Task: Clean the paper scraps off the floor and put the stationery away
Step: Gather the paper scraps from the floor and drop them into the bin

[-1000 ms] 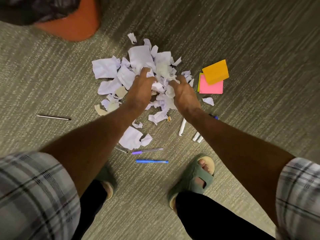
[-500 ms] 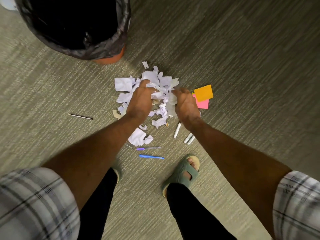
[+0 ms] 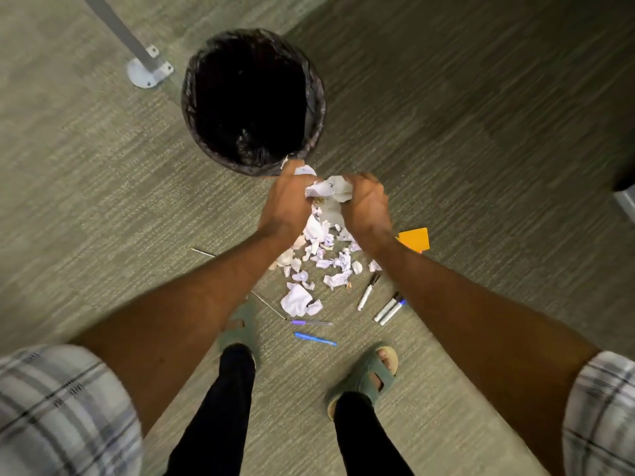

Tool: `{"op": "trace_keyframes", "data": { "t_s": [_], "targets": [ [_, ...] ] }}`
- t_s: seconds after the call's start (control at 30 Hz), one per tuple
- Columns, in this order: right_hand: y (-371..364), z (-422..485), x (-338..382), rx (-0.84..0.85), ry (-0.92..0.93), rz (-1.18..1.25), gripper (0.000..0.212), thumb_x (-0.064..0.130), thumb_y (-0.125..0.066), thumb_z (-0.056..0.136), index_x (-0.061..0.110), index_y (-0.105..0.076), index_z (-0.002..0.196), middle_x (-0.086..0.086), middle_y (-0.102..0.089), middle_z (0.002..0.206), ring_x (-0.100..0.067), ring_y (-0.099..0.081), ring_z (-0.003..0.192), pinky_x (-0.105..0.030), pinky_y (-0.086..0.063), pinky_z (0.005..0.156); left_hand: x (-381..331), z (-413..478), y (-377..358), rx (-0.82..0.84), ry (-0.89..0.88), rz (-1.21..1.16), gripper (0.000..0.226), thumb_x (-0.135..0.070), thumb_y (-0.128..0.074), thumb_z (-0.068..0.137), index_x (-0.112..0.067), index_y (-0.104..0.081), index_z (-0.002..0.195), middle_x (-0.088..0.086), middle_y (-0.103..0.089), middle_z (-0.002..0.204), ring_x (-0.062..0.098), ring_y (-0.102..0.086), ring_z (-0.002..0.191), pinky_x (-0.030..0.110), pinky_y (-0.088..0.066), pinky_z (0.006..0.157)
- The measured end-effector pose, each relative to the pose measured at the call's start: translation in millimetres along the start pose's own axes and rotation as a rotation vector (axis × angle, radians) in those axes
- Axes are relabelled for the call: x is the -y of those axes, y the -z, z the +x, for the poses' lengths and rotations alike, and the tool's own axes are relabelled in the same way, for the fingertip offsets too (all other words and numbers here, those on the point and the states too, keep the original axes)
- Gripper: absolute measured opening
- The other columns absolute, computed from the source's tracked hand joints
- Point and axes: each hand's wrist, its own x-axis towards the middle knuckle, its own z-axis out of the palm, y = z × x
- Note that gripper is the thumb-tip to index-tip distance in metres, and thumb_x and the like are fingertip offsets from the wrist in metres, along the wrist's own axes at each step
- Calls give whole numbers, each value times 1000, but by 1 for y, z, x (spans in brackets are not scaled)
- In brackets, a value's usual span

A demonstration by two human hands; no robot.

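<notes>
My left hand (image 3: 287, 201) and my right hand (image 3: 367, 206) together grip a bunch of white paper scraps (image 3: 326, 192), raised off the carpet just short of the bin's near rim. More torn scraps (image 3: 321, 262) lie on the floor below and behind the hands. The round bin (image 3: 319, 97) has a black liner and looks dark inside. Stationery lies on the carpet: a white marker (image 3: 367, 293), two more markers (image 3: 390, 309), a purple pen (image 3: 311, 323), a blue pen (image 3: 314, 338), thin sticks (image 3: 202, 252) and orange sticky notes (image 3: 415, 239).
A grey metal table leg with a round foot plate (image 3: 146, 68) stands left of the bin. My feet in green sandals (image 3: 364, 376) stand behind the pens. A dark object (image 3: 625, 180) sits at the right edge.
Both hands closed on a bunch of scraps from the pile and lifted it up and forward toward the bin. The view rose, bringing the whole bin into sight.
</notes>
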Motion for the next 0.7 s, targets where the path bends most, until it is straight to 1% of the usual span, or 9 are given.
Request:
{"op": "trace_keyframes", "data": {
  "t_s": [0.07, 0.13, 0.27, 0.33, 0.4, 0.47, 0.53, 0.6, 0.7],
  "targets": [
    [9, 13, 29, 29, -23, -3, 37, 13, -57, 95, 16, -59, 131, -11, -59, 133, -28, -57, 122, -35, -48, 102, 2, 12, 29, -26, -34, 48, 19, -9, -57, 92, -9, -74, 99, 5, -59, 126, 22, -56, 113, 38, -47, 98],
    [18, 27, 57, 11, -71, 32, 35, 21, -59, 96, 15, -60, 131, -10, -62, 130, -26, -58, 122, -34, -49, 105, 5, 24, 55, -69, -48, 65, 20, -10, -57, 91, -9, -75, 99, 9, -62, 121, 24, -56, 113, 39, -46, 98],
    [33, 54, 104, -34, -156, 334, 35, 19, -67, 91, 11, -67, 125, -14, -69, 122, -29, -64, 116, -38, -52, 102, 15, 53, 95, -188, 27, 49, 24, -11, -61, 94, -7, -72, 115, 12, -58, 130, 25, -54, 123, 32, -43, 97],
    [35, 70, 120, -38, -198, 429, 35, 17, -68, 90, 11, -66, 125, -15, -69, 122, -31, -64, 117, -41, -52, 101, 20, 71, 109, -158, 95, 51, 32, -17, -64, 94, -8, -67, 125, 15, -54, 133, 28, -51, 128, 33, -42, 100],
    [33, 85, 133, 5, -262, 504, 39, 18, -64, 93, 11, -61, 131, -16, -64, 130, -32, -61, 121, -42, -52, 103, 23, 86, 124, -77, 151, 43, 41, -22, -67, 92, -9, -64, 131, 18, -55, 135, 30, -52, 129, 36, -44, 104],
    [29, 96, 146, 67, -365, 662, 42, 14, -59, 95, 14, -55, 137, -16, -59, 136, -34, -60, 122, -46, -56, 98, 24, 95, 135, -29, 179, -30, 45, -18, -69, 88, -8, -63, 132, 19, -59, 132, 31, -57, 125, 40, -48, 102],
    [24, 100, 157, 110, -451, 848, 43, 9, -54, 95, 17, -53, 137, -13, -58, 137, -33, -61, 119, -47, -60, 90, 26, 96, 143, -8, 204, -110, 50, -10, -68, 85, -9, -61, 135, 16, -62, 132, 28, -61, 122, 40, -50, 102],
    [21, 99, 162, 156, -492, 967, 47, 8, -49, 97, 19, -46, 142, -9, -52, 143, -31, -58, 123, -41, -59, 89, 29, 97, 147, 14, 211, -137, 55, -5, -65, 87, -12, -56, 140, 13, -61, 137, 26, -59, 126, 37, -50, 103],
    [17, 96, 163, 233, -486, 1007, 57, 5, -40, 98, 26, -33, 151, -8, -44, 152, -32, -53, 132, -38, -53, 94, 39, 100, 150, 28, 225, -101, 64, -4, -59, 90, -17, -44, 151, 10, -48, 152, 24, -52, 135, 26, -44, 105]
  ]
}}
